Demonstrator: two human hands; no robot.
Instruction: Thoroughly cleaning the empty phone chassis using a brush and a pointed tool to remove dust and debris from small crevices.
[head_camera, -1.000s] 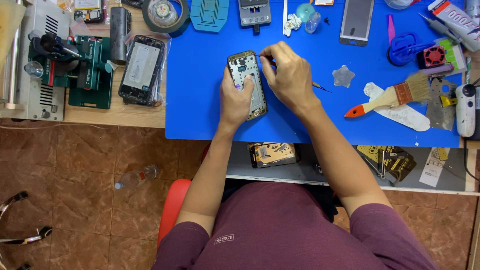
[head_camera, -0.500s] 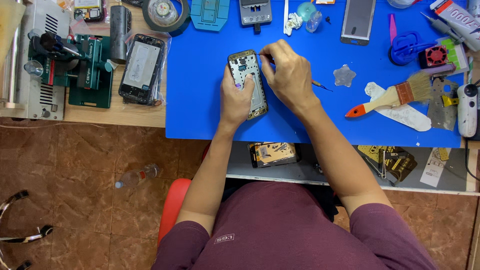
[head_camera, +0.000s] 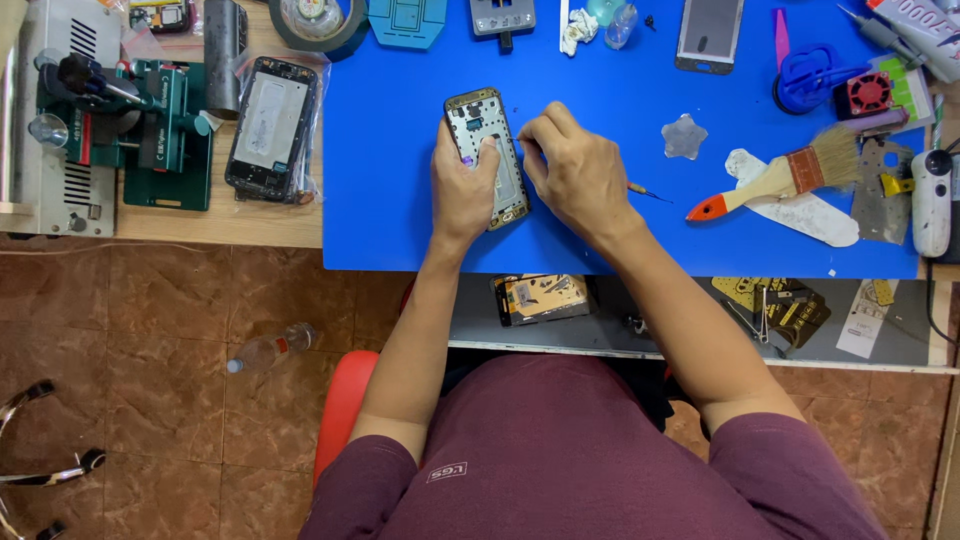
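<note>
1. Blue mat (head_camera: 400, 200) is laid over a wooden bench, and the work is done on it above a brown tiled floor.
2. Opened phone (head_camera: 487, 155) is laid flat on the mat near its left-centre, back cover off, insides facing up.
3. Left hand (head_camera: 462, 190) is closed around the phone's lower left edge, thumb pressed onto the frame to steady it.
4. Right hand (head_camera: 570, 170) is pinched shut on a thin screwdriver (head_camera: 640, 189); only its tail end is seen past the wrist, and the tip is hidden under the fingers at the phone's right edge.
5. Step judged in hand: a small screw or part on the phone's right side is being worked. Which one cannot be told.
6. Next move is judged to call for a steady left grip and fine, low-force tip control, since the parts are tiny and easily slipped off.
7. Nearby, untouched: paintbrush (head_camera: 775, 180) to the right, second phone in a plastic bag (head_camera: 272, 128) to the left, green clamp jig (head_camera: 160, 125) beyond it, blue scissors (head_camera: 805, 75) at top right.
</note>
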